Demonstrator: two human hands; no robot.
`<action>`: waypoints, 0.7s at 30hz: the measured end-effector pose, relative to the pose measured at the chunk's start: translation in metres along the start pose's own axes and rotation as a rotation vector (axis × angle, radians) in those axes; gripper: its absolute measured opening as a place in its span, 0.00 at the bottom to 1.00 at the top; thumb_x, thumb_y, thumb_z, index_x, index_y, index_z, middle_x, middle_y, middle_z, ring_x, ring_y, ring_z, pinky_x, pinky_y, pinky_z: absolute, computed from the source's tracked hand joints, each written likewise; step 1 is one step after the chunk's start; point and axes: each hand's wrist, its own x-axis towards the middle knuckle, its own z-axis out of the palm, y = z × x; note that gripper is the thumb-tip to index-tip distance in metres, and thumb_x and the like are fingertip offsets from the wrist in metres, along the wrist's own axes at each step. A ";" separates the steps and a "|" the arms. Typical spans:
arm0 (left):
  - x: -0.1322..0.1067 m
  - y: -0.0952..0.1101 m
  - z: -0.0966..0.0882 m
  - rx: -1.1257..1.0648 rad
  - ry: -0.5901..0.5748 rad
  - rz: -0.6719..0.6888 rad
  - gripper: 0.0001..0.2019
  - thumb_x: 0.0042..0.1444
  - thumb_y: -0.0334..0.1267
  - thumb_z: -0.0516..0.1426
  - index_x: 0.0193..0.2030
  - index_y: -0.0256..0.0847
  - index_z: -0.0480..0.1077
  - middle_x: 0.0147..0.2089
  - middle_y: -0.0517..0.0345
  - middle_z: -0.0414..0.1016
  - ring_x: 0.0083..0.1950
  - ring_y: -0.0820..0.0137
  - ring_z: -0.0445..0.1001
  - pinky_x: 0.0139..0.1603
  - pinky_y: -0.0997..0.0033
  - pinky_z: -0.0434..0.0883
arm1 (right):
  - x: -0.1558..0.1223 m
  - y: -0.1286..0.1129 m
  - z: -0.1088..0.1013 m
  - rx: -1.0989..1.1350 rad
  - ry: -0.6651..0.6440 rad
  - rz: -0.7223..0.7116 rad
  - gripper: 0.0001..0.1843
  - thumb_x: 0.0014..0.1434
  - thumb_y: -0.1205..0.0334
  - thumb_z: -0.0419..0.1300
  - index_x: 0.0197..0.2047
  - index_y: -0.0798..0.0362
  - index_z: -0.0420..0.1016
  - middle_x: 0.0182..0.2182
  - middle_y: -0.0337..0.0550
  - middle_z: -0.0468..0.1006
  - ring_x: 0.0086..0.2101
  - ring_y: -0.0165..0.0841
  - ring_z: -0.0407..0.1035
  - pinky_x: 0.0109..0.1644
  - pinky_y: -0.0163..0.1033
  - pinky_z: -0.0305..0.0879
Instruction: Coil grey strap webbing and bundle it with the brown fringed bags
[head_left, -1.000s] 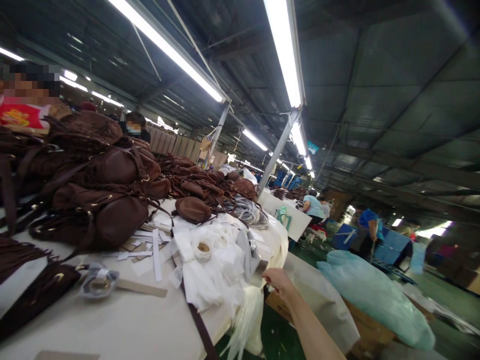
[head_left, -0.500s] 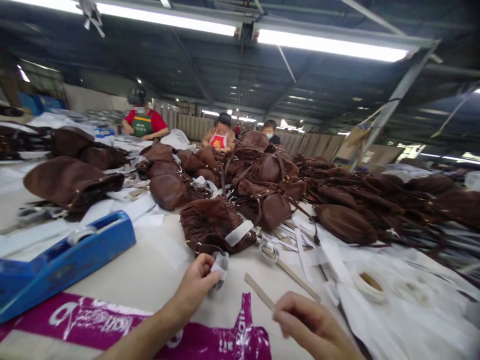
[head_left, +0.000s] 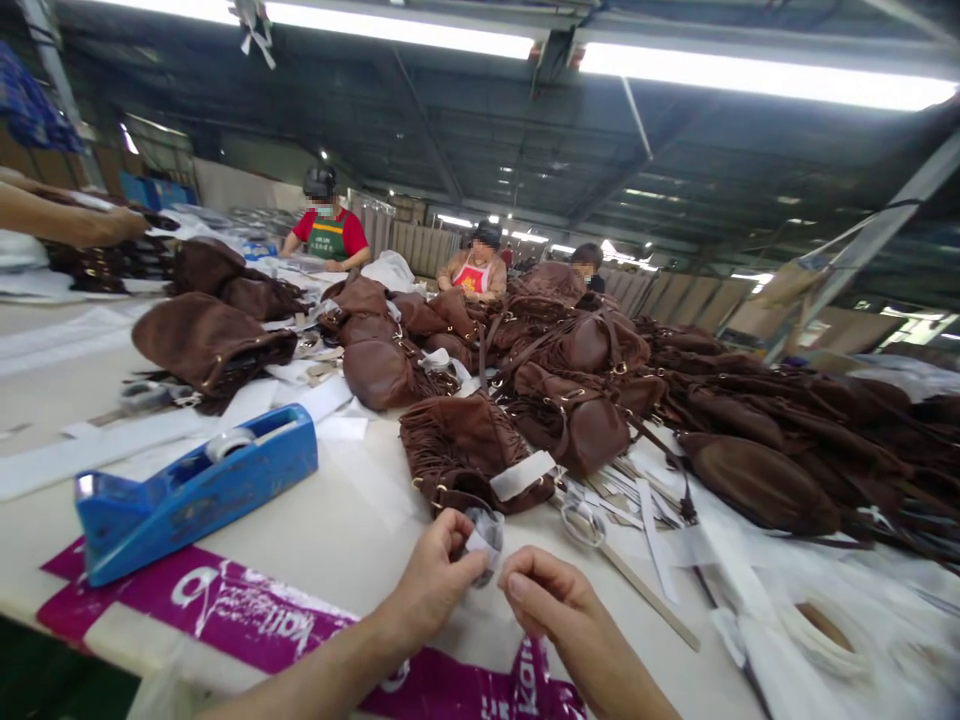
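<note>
My left hand pinches a clear plastic-wrapped piece with a white paper strip at the middle of the table. Just right of it, my right hand has thumb and fingertips pressed together; whatever they hold, if anything, I cannot make out. A brown fringed leather bag lies directly beyond the left hand, a white strip across its right side. Past the right hand are a clear plastic-wrapped ring-shaped piece and a narrow beige strip.
A blue tape dispenser stands at left, on a purple printed plastic sheet along the near edge. Brown bags heap across the back. A white roll lies at right. Co-workers sit beyond; another person's arm reaches in from the left.
My right hand has moved left, close to the wrapped piece in my left hand. The beige strip at its fingertips no longer shows. The view has turned left, bringing another person's arm into sight.
</note>
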 end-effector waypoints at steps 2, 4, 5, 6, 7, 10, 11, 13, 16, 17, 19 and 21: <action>0.000 -0.001 0.000 -0.022 -0.003 0.001 0.10 0.42 0.39 0.57 0.31 0.41 0.60 0.23 0.67 0.62 0.25 0.75 0.60 0.25 0.75 0.56 | -0.002 -0.001 -0.001 0.160 -0.025 0.043 0.15 0.56 0.50 0.64 0.33 0.55 0.72 0.21 0.32 0.62 0.22 0.23 0.48 0.26 0.33 0.42; 0.000 -0.002 0.001 -0.039 0.015 0.007 0.10 0.42 0.39 0.57 0.30 0.41 0.60 0.23 0.67 0.61 0.25 0.75 0.60 0.25 0.75 0.56 | -0.002 0.000 -0.002 0.289 -0.045 0.085 0.14 0.55 0.51 0.65 0.34 0.55 0.74 0.23 0.33 0.65 0.20 0.21 0.48 0.25 0.32 0.40; 0.000 -0.002 0.001 -0.048 0.029 0.005 0.10 0.42 0.39 0.57 0.30 0.41 0.60 0.23 0.67 0.61 0.25 0.75 0.60 0.26 0.75 0.56 | -0.001 0.002 -0.004 0.349 -0.048 0.104 0.14 0.55 0.51 0.65 0.36 0.54 0.75 0.24 0.34 0.68 0.20 0.20 0.47 0.25 0.32 0.41; -0.001 -0.002 0.001 -0.059 0.041 -0.002 0.10 0.42 0.39 0.58 0.30 0.41 0.60 0.23 0.67 0.62 0.25 0.75 0.60 0.26 0.75 0.56 | -0.001 0.004 -0.004 0.406 -0.042 0.118 0.14 0.55 0.51 0.66 0.37 0.54 0.76 0.26 0.35 0.70 0.19 0.20 0.48 0.24 0.32 0.41; -0.001 -0.001 0.002 -0.074 0.050 -0.010 0.10 0.42 0.39 0.58 0.30 0.41 0.60 0.23 0.67 0.62 0.25 0.75 0.60 0.26 0.75 0.57 | -0.001 0.005 -0.005 0.457 -0.027 0.124 0.15 0.54 0.52 0.66 0.39 0.54 0.77 0.29 0.38 0.73 0.19 0.19 0.48 0.24 0.32 0.42; -0.003 0.003 0.002 -0.122 0.061 -0.028 0.11 0.42 0.38 0.59 0.30 0.41 0.60 0.23 0.66 0.64 0.26 0.75 0.61 0.27 0.75 0.57 | -0.001 0.007 -0.004 0.538 0.045 0.097 0.20 0.51 0.54 0.68 0.46 0.52 0.77 0.41 0.47 0.78 0.19 0.19 0.50 0.23 0.31 0.44; -0.004 0.005 0.002 -0.138 0.064 -0.032 0.12 0.42 0.39 0.60 0.30 0.41 0.60 0.23 0.66 0.64 0.26 0.75 0.62 0.27 0.75 0.58 | -0.002 0.007 -0.002 0.555 0.069 0.082 0.21 0.51 0.54 0.69 0.48 0.51 0.77 0.46 0.50 0.77 0.19 0.19 0.50 0.23 0.31 0.44; -0.004 0.006 0.004 -0.174 0.081 -0.047 0.12 0.41 0.39 0.60 0.30 0.41 0.60 0.23 0.66 0.65 0.26 0.75 0.62 0.28 0.75 0.58 | -0.005 0.007 0.003 0.596 0.106 0.051 0.23 0.51 0.54 0.68 0.50 0.48 0.77 0.54 0.54 0.73 0.19 0.18 0.49 0.22 0.31 0.44; -0.002 0.003 0.009 -0.263 0.147 -0.082 0.14 0.41 0.41 0.61 0.31 0.40 0.61 0.24 0.64 0.68 0.26 0.74 0.64 0.28 0.74 0.59 | -0.010 0.014 0.015 0.664 0.149 0.005 0.23 0.50 0.55 0.68 0.51 0.43 0.77 0.63 0.50 0.63 0.20 0.18 0.49 0.21 0.31 0.45; -0.001 0.001 0.011 -0.292 0.173 -0.082 0.14 0.41 0.42 0.61 0.31 0.40 0.61 0.25 0.63 0.68 0.27 0.73 0.64 0.29 0.74 0.60 | -0.010 0.019 0.020 0.682 0.163 -0.009 0.23 0.50 0.54 0.68 0.51 0.41 0.77 0.64 0.48 0.60 0.20 0.19 0.49 0.21 0.31 0.45; 0.001 -0.003 0.018 -0.333 0.211 -0.071 0.15 0.41 0.42 0.61 0.31 0.40 0.61 0.25 0.63 0.69 0.27 0.73 0.64 0.29 0.74 0.60 | -0.010 0.031 0.028 0.700 0.198 -0.040 0.24 0.49 0.54 0.68 0.51 0.39 0.76 0.66 0.45 0.58 0.20 0.19 0.50 0.20 0.31 0.46; 0.002 -0.006 0.023 -0.337 0.243 -0.055 0.15 0.42 0.42 0.62 0.31 0.40 0.61 0.24 0.64 0.67 0.27 0.73 0.63 0.29 0.74 0.59 | -0.008 0.043 0.034 0.701 0.246 -0.080 0.23 0.50 0.54 0.68 0.51 0.38 0.76 0.66 0.44 0.57 0.21 0.20 0.52 0.20 0.31 0.48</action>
